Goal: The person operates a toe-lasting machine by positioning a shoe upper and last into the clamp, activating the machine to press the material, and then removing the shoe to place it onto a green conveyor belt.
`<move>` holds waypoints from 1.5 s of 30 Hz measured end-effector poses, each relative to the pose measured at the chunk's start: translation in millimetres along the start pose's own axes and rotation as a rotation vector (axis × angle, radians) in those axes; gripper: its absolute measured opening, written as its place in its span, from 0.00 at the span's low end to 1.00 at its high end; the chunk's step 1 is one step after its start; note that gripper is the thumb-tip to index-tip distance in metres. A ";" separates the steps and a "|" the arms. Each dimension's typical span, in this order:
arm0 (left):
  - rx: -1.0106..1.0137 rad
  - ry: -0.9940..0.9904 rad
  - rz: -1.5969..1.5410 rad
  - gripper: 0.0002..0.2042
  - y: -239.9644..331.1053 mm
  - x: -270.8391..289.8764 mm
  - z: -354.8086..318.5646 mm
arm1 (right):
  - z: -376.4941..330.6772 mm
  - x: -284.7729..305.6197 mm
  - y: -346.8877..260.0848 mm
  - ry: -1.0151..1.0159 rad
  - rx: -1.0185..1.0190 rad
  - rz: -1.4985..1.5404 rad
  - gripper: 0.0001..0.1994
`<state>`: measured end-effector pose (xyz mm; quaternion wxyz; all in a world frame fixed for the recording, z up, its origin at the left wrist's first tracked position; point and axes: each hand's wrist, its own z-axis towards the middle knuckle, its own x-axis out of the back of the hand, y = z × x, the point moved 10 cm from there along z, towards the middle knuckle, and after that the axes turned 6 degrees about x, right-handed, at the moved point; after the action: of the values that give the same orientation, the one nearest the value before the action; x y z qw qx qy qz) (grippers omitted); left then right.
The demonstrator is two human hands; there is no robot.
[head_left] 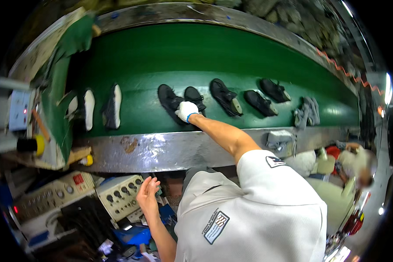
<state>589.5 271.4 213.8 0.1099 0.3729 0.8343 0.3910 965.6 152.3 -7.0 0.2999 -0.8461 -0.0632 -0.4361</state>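
Note:
My right hand (187, 111), in a white knitted glove with a blue cuff edge, reaches forward to the green conveyor belt (161, 48). Its fingers are closed at the near end of a black shoe (168, 97); exactly how they grip is partly hidden. Another black shoe (194, 96) lies just right of it, close to the glove. My bare left hand (148, 192) hangs in front of the metal edge, fingers stretched and slightly apart, with nothing in it. Farther right on the belt lie a black shoe (224, 95) and two more black shoes.
Two dark shoes with white soles (116, 105) rest on their sides at the left. Grey shoes (308, 112) lie far right. A metal ledge (157, 153) borders the belt. Control boxes with knobs (120, 194) stand below left. A seated person (353, 166) is at the right.

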 end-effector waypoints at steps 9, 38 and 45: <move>0.153 -0.026 0.218 0.19 -14.9 -28.0 46.4 | -116.9 186.5 207.1 0.705 -0.332 0.325 0.27; 0.211 -0.352 0.358 0.20 5.4 -169.2 109.4 | -201.8 214.5 306.5 0.218 -0.400 0.741 0.21; -0.115 -0.656 -0.164 0.32 118.9 -234.6 75.9 | -181.3 171.3 39.1 -0.252 0.225 1.806 0.48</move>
<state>853.1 198.0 224.9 0.4241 0.4036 0.7584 0.2865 957.9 -8.0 187.9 0.5982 -0.5812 0.5475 0.0682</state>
